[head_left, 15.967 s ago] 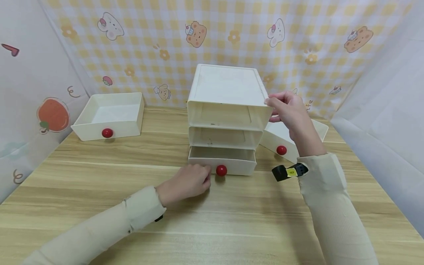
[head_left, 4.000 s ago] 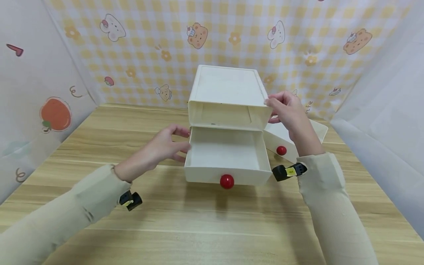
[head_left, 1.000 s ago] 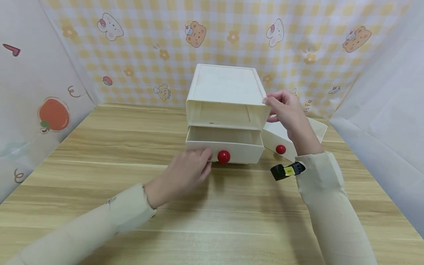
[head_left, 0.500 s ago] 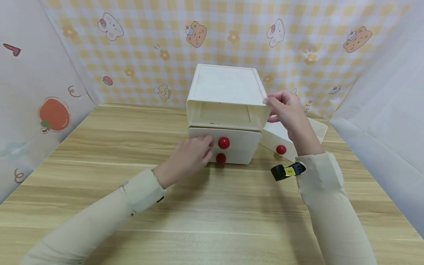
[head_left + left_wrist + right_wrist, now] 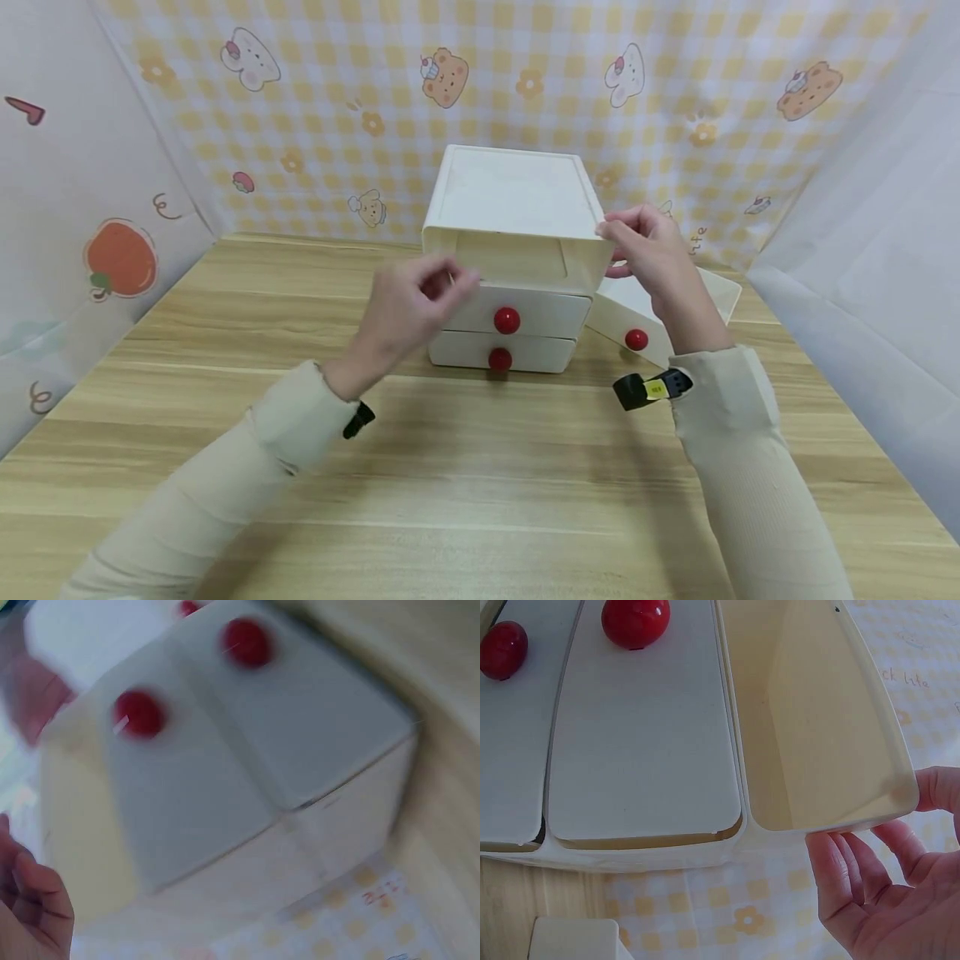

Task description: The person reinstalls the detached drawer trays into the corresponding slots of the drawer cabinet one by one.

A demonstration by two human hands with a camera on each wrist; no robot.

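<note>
A white drawer cabinet (image 5: 517,192) stands on the wooden table, its top slot (image 5: 525,260) without a drawer. Below it, the middle drawer (image 5: 551,312) and bottom drawer (image 5: 546,353) sit pushed in, each with a round red knob. My left hand (image 5: 401,308) hovers before the cabinet's left front, fingers loosely curled, holding nothing; it hides part of the slot and middle drawer. My right hand (image 5: 652,262) grips the cabinet's upper right front corner; in the right wrist view thumb and fingers (image 5: 832,874) lie on either side of that corner.
Another white drawer (image 5: 615,321) with a red knob (image 5: 636,339) lies on the table right of the cabinet, partly behind the right hand. A checked cloth (image 5: 337,92) hangs behind, with pale cloths at both sides. Wooden tabletop (image 5: 480,500) stretches in front.
The loose drawer formerly at left went into the middle slot, and the left hand pushed it fully in. That hand has since lifted off, up and left. The right hand stays on the corner.
</note>
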